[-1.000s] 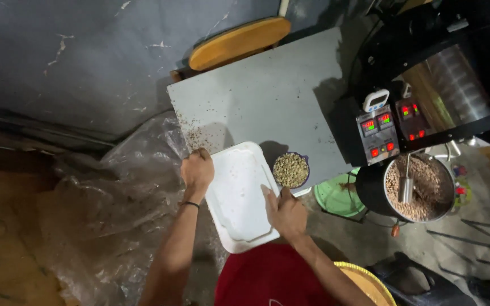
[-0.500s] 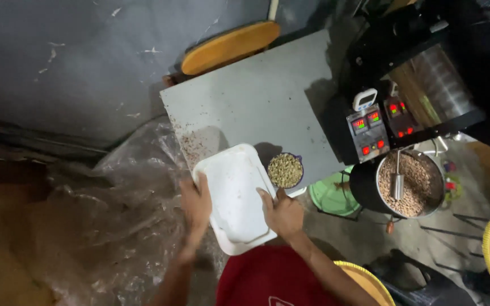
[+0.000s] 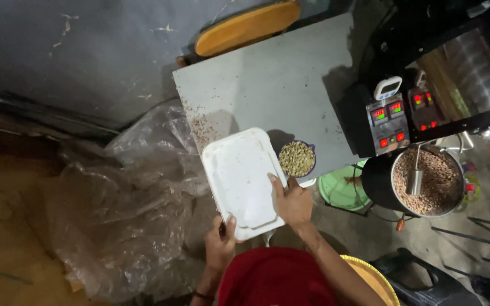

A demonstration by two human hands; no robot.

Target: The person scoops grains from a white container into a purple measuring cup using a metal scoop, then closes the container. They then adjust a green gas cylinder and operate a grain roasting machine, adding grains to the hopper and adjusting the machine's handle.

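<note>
Left hand (image 3: pixel 220 245) slid down to white tray (image 3: pixel 245 181)'s near corner, both hands gripping it, right hand (image 3: pixel 291 201) beside bean cup (image 3: pixel 296 158)

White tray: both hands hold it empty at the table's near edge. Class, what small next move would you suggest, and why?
Probably set the tray flat further onto the table. It is empty and overhangs the near edge, held up by the left hand at its near corner and the right hand on its right rim. The cup of beans stands right beside it, so keep clear of that.
</note>
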